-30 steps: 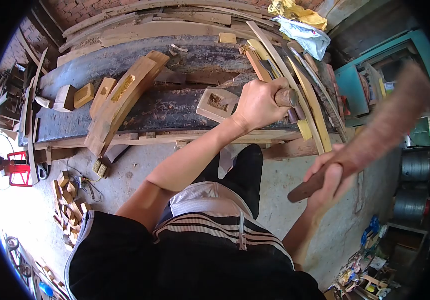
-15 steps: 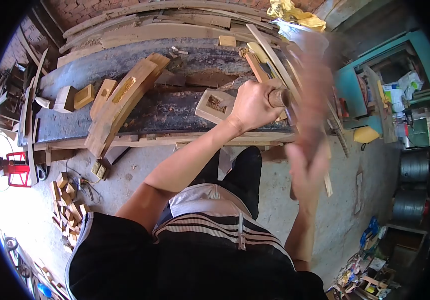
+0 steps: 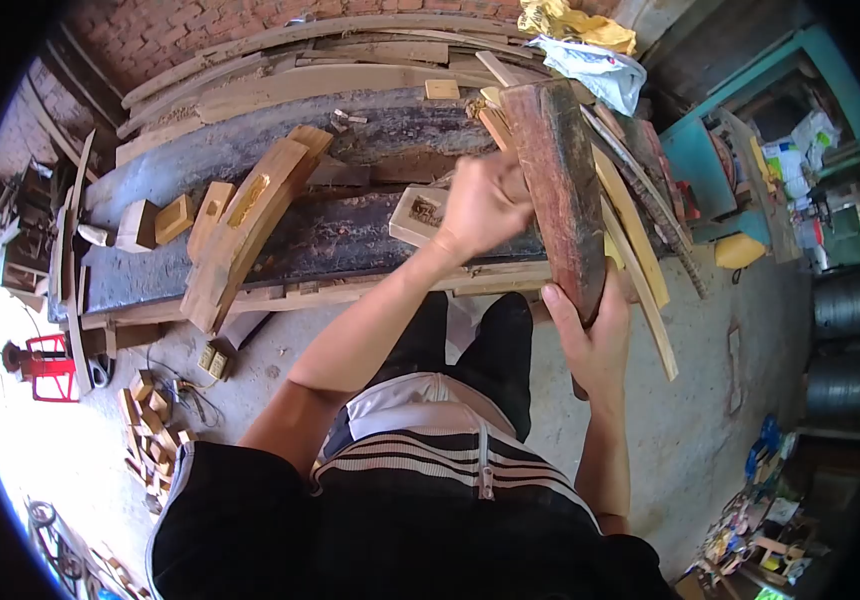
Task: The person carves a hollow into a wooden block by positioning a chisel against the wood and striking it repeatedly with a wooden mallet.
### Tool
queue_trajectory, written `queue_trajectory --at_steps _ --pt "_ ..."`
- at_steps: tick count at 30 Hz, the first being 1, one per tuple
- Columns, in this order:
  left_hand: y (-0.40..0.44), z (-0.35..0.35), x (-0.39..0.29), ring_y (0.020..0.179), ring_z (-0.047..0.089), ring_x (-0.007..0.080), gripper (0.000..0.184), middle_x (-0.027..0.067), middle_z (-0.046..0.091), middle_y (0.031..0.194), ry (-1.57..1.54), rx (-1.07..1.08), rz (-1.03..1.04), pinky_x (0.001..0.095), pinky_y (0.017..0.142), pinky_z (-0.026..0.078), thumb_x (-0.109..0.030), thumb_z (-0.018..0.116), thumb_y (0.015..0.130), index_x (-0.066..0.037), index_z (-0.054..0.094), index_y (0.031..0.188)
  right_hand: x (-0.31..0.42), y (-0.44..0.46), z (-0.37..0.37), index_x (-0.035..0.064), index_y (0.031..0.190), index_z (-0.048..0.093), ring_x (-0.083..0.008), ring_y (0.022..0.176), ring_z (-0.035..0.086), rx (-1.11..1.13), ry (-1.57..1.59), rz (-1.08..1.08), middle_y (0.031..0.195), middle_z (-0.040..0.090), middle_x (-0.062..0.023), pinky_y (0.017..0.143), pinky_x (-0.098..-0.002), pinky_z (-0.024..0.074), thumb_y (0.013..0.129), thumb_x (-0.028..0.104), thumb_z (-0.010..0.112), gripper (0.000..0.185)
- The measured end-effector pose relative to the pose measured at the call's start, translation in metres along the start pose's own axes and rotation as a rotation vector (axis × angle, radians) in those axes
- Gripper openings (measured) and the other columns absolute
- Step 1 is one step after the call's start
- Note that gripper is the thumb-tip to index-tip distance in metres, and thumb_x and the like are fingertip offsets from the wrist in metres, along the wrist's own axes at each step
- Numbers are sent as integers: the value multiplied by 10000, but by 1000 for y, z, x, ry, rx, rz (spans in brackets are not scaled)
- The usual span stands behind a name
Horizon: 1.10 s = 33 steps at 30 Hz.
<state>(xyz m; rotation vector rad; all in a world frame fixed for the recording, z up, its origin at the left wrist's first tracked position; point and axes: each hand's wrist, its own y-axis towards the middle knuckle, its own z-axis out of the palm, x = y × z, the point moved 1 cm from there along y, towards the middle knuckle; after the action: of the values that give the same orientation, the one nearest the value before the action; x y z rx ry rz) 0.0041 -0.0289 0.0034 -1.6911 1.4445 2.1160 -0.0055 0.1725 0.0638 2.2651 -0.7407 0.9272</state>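
Observation:
My left hand (image 3: 485,210), somewhat blurred, is closed round the round wooden handle of a chisel (image 3: 516,184); its blade is hidden. My right hand (image 3: 595,335) grips the lower end of a heavy, flat-sided, reddish-brown wooden mallet (image 3: 562,170). The mallet stands up in front of me, just right of the chisel handle, and partly covers it. Beside my left wrist, a pale wood block (image 3: 405,220) with a rough mortise lies on the dark bench (image 3: 330,225). Farther left, a longer timber (image 3: 260,215) with a chip-filled mortise lies across the bench edge.
Smaller wood blocks (image 3: 137,226) sit at the bench's left. Long strips (image 3: 650,310) jut past its right front edge. Curved planks (image 3: 320,80) are stacked behind, by a white plastic bag (image 3: 595,75). Wood offcuts (image 3: 150,430) and a power socket box (image 3: 213,362) are on the floor.
The mallet, a blur half a second ago, now shows sharply and has shifted left, its head nearer the chisel. My left hand has moved slightly left. The view has tilted a little.

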Motion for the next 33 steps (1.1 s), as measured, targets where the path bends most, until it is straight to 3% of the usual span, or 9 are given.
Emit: queue_trajectory --at_steps 2,5,12,21,27,28,29,31,33 --pt "8 -16 -6 665 603 104 104 117 695 780 -94 -77 -93 301 636 516 -3 664 795 39 689 887 -7 -7 2 -29 1112 559 -332 799 716 -21 46 64 901 704 -215 716 -394 535 891 267 743 412" --pt "25 -50 5 514 479 29 103 -15 614 649 -222 -308 -246 215 459 365 -43 672 863 -86 645 774 -25 -27 4 -18 1115 562 -354 807 715 -51 68 157 911 706 -216 721 -400 534 891 292 742 424" --pt "33 -98 34 384 372 66 255 -30 421 506 -494 -697 -306 257 340 269 -80 656 902 -98 484 714 -44 -55 -4 -9 1119 569 -375 788 701 -166 89 350 875 704 -209 720 -404 525 890 321 739 436" --pt "28 -54 -6 436 500 63 181 -15 588 583 -84 -168 -141 226 397 354 -171 710 891 -102 611 757 -47 -66 -13 -7 1063 570 -292 733 681 -259 124 382 827 693 -201 692 -371 510 896 336 737 416" --pt "-5 -7 -16 566 519 34 189 -45 598 619 0 132 -117 221 517 395 -100 751 877 -84 614 748 -46 -68 -11 -13 1068 585 -273 754 677 -221 136 413 882 688 -183 711 -371 510 891 298 741 390" --pt "-9 -1 -15 588 511 48 211 -46 600 630 49 159 -31 231 531 405 -105 760 867 -60 603 733 -45 -68 -11 -13 1068 585 -273 754 677 -207 130 403 882 688 -183 711 -371 510 891 298 741 390" --pt "-13 4 -18 573 635 121 131 105 644 635 60 198 -2 306 575 515 -90 750 815 -22 648 768 -44 -68 -12 -18 1102 577 -250 719 662 -228 140 363 875 673 -166 673 -358 507 898 269 719 380" --pt "-21 10 -20 573 671 273 100 146 632 638 75 238 -24 354 578 525 -89 731 774 -44 642 767 -37 -68 -12 -23 1137 570 -226 684 647 -223 152 305 867 658 -150 636 -345 503 904 239 698 373" --pt "-26 15 -15 602 651 331 100 158 620 641 127 255 -10 374 575 522 -108 728 756 -59 642 767 -17 -66 -14 -43 1143 538 -111 523 518 -391 370 252 711 567 -39 502 -269 435 955 253 598 355"
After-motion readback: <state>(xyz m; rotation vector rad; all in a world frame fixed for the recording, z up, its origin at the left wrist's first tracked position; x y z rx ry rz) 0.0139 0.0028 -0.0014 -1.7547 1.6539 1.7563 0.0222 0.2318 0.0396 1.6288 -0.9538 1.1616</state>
